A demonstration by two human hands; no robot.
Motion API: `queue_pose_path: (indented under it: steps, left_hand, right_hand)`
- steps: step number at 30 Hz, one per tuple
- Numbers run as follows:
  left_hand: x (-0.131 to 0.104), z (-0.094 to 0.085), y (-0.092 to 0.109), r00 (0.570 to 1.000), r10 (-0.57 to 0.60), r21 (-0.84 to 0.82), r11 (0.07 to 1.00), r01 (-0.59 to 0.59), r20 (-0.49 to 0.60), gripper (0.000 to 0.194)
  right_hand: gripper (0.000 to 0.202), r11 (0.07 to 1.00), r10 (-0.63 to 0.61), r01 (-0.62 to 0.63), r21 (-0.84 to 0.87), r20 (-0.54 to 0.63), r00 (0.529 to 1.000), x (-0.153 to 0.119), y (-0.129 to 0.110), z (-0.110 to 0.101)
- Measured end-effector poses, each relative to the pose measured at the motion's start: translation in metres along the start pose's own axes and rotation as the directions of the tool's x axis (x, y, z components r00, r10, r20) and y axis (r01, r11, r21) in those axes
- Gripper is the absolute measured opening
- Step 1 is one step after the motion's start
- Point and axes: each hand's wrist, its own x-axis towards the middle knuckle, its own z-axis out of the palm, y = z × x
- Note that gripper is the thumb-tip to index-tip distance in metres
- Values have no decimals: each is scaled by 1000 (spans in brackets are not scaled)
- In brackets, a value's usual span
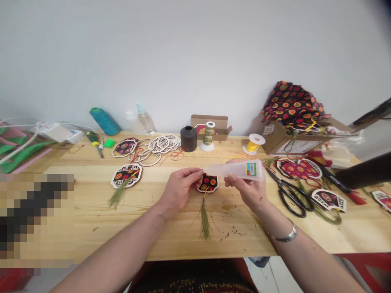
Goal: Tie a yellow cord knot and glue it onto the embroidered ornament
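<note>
My right hand (249, 190) is wrapped round a translucent glue bottle (235, 169) with a small coloured label. The bottle lies nearly level, its narrow tip pointing left. Under that tip is a black and red patterned ornament (210, 183) with a pale rim. An olive-green tassel (205, 221) hangs from it toward the table's front. My left hand (181, 187) pinches the ornament's left edge, close to the bottle's tip. The tip's exact contact with the ornament is too small to make out.
A finished-looking tasselled ornament (126, 176) lies left. Black-handled scissors (291, 195) lie right, near a yellow thread spool (253, 144). Behind stand a black thread cone (188, 139), a gold thread spool (209, 136) and wooden lattice pieces (163, 144). A cardboard box (293, 142) holds patterned fabric (293, 103).
</note>
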Motion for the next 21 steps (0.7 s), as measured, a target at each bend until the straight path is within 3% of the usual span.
queue_pose_path:
  steps: [3,7,16,21]
  left_hand:
    - [0,-1,-2,1000,26,44,999,-26,-10,15]
    - [1,-1,-2,1000,-11,-13,1000,10,-17,17]
    - [1,-3,4,975,-215,-216,951,221,53,11]
    - [1,-2,4,981,-185,-192,962,192,55,12]
  right_hand:
    - [28,994,-44,42,-96,-24,999,0,0,-1]
    - [28,996,-48,41,-78,-93,995,1,1,-2]
    - [26,999,-37,37,-9,-36,999,0,1,0]
    - [27,999,-31,30,-29,-15,999,0,2,-1]
